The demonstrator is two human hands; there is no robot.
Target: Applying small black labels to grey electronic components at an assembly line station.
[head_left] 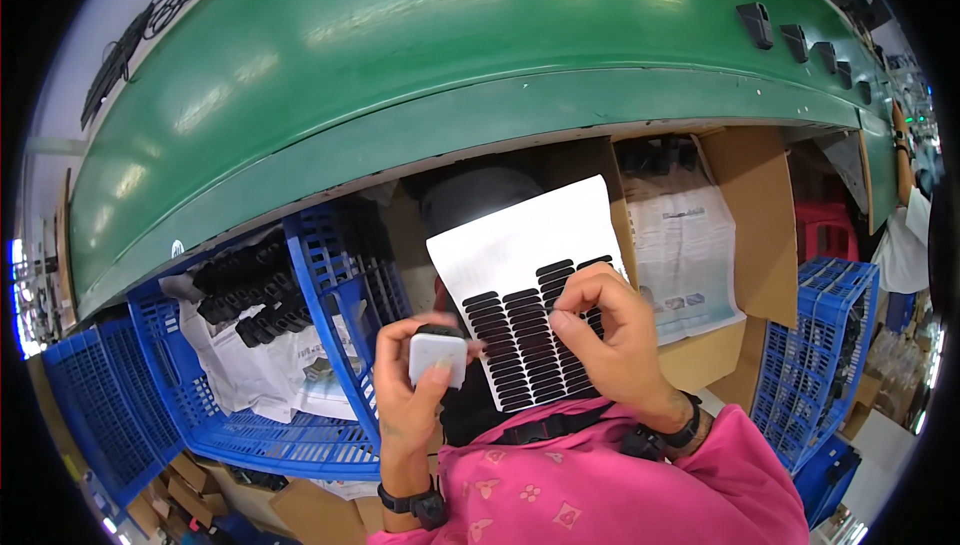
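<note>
My left hand (pixel 408 390) is wrapped round a small white rounded-square plastic piece (pixel 437 357), with a black part showing at its far edge. Its fingertips blur slightly. To the right, my right hand (pixel 612 338) is closed in a pinch above a white sheet (pixel 530 230) lying across my lap. Whatever those fingertips hold, if anything, is too small to make out. Rows of narrow black rounded strips (pixel 530 345) cover the sheet's near part in several columns, while its far part is plain white. My right hand hides some strips of the right-hand columns.
A green workbench (pixel 400 35) stretches across the far side, bearing black wedge-shaped pieces (pixel 757 25) at right. Left of me, a blue basket (pixel 270 450) holds paper and black parts (pixel 265 290). A cardboard box (pixel 755 195) lined with newspaper stands right, beside blue crates (pixel 815 355).
</note>
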